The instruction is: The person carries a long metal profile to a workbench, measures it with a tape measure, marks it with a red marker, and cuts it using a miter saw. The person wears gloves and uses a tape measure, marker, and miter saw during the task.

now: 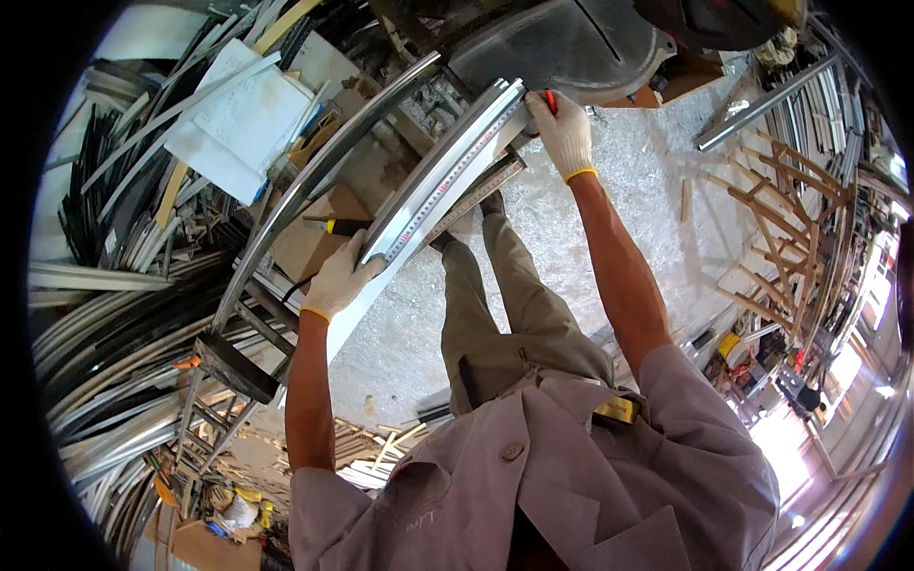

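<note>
A long silver aluminium profile (433, 181) lies across a metal work stand, with a tape measure strip (457, 176) stretched along it. My left hand (341, 276), in a white glove, presses the tape and profile down near the profile's lower end. My right hand (564, 131), also gloved, holds a red pencil (550, 100) at the profile's upper end, close to the saw base. A second thinner metal bar (481, 195) lies just beside the profile.
A circular saw table (571, 48) stands at the top. Stacks of metal profiles (105, 324) fill the left side. A white sheet (233, 119) and cardboard box (309, 238) lie beyond the stand. Wooden frames (781, 219) lean at the right. Shavings cover the floor (647, 181).
</note>
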